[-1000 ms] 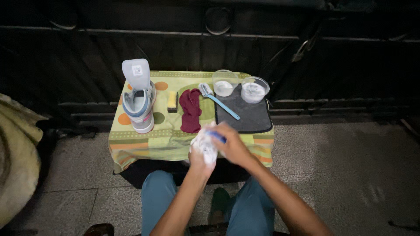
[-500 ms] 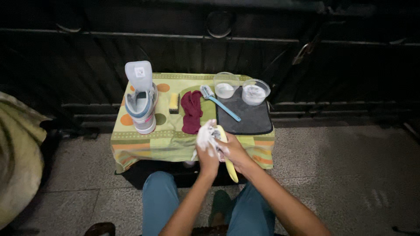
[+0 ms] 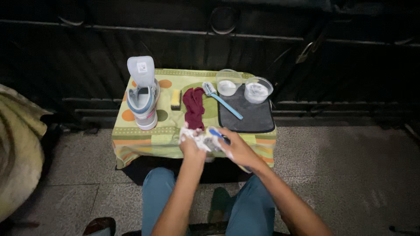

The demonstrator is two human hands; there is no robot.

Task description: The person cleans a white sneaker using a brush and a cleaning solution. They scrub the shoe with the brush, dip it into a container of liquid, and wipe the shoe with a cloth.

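A white shoe (image 3: pixel 199 140) sits gripped in the left hand (image 3: pixel 190 146) at the near edge of the desk (image 3: pixel 144 140). The right hand (image 3: pixel 232 146) is closed on a small brush (image 3: pixel 215 133) against it. Cleaning looks midway. Beyond the shoe lie a maroon cloth (image 3: pixel 194 107), its upright mate (image 3: pixel 142 98), another brush (image 3: pixel 221 99) and two bowls (image 3: pixel 258 89).

Bare forearms without sleeves, teal-blue trousers, dark shoe at lower left

White shoe (image 3: pixel 199 140) held over table's front edge, soapy.
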